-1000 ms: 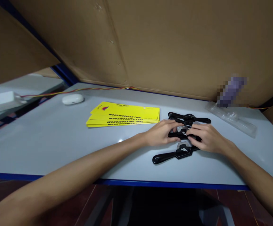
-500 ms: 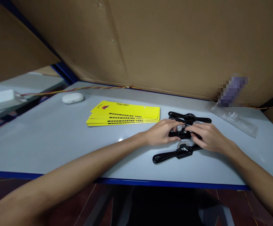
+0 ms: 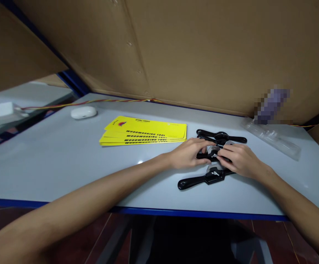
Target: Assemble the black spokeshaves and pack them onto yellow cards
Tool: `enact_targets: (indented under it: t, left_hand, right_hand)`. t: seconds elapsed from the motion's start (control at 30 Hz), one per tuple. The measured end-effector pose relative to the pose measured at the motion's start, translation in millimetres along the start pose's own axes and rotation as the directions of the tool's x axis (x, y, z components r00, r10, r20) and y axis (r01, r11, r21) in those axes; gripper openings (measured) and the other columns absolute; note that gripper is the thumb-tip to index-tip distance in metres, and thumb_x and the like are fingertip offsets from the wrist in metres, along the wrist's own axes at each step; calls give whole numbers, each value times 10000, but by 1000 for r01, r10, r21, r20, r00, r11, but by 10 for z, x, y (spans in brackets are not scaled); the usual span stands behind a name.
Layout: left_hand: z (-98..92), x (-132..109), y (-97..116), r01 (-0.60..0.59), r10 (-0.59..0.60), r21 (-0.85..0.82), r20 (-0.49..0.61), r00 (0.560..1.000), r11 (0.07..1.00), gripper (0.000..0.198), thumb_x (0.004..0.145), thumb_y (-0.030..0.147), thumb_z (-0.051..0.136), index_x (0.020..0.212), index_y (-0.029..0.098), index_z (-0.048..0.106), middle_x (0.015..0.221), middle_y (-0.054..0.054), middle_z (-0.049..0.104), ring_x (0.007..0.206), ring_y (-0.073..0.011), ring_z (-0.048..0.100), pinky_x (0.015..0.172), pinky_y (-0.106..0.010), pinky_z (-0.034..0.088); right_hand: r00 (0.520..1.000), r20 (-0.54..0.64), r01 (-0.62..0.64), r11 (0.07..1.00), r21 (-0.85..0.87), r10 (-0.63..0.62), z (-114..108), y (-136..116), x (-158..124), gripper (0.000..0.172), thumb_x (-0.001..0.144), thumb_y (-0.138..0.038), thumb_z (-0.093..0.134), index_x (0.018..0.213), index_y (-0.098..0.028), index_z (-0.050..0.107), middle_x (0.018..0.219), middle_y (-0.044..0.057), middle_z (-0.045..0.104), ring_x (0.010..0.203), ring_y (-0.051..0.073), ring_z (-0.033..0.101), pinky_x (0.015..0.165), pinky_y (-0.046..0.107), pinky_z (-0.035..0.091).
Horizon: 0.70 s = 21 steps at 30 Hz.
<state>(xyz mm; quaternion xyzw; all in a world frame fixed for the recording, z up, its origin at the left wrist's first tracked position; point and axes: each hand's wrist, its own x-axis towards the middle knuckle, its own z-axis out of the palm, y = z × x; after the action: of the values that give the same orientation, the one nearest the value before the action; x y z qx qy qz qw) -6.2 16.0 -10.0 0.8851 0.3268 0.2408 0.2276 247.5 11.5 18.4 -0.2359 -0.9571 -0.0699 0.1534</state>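
Observation:
Several black spokeshaves lie in a column on the grey table. My left hand (image 3: 189, 152) holds the left handle of a middle spokeshave (image 3: 202, 156), thumb below it and fingers above. My right hand (image 3: 238, 157) pinches at the small metal screw on that tool's centre, partly hiding its right side. Nearer the table's front edge lies another spokeshave (image 3: 192, 182) with a bright screw and a greyish plate, its right end under my right hand. Behind my fingers is a further spokeshave (image 3: 236, 139), overlapping one more that is mostly hidden.
Yellow printed cards (image 3: 148, 126) lie fanned left of the tools. A white oval case (image 3: 83, 112) sits at the back left. Clear plastic packaging (image 3: 283, 143) lies at the right, beside a pixelated purple thing (image 3: 272, 104). A cardboard wall (image 3: 189, 55) stands behind.
My right fingers have shifted slightly and now pinch closer around the screw of the middle spokeshave. My left hand has hardly moved.

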Motion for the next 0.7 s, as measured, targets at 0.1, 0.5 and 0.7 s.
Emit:
enact_targets:
  t: [0.1, 0.5, 0.7]
  left_hand:
    - [0, 4, 5, -4, 4, 2, -3, 1000, 1000, 545, 918, 391, 680, 1400, 151, 594, 935, -58, 686, 896, -230, 634, 828, -381, 486]
    - [-4, 17, 9, -7, 7, -41, -10, 1000, 999, 551, 904, 373, 691, 1397, 144, 606, 884, -41, 668, 835, -207, 628, 826, -373, 487]
    - [-9, 27, 10, 5, -5, -45, -12, 1000, 999, 553, 893, 395, 699, 1386, 154, 624, 849, -28, 648, 798, -197, 614, 813, -366, 481]
  right_hand:
    - [999, 18, -30, 998, -50, 31, 18, -10, 14, 259, 1021, -197, 500, 854, -184, 699, 763, 42, 681, 686, 174, 596, 695, 325, 393]
    - [990, 118, -65, 996, -52, 71, 1, -30, 53, 216, 1000, -193, 517, 841, -187, 663, 762, 24, 697, 662, 169, 596, 664, 327, 343]
    - [995, 85, -48, 993, -111, 58, 23, -1, 39, 253, 1027, -192, 495, 827, -178, 649, 751, 33, 694, 683, 181, 620, 658, 332, 332]
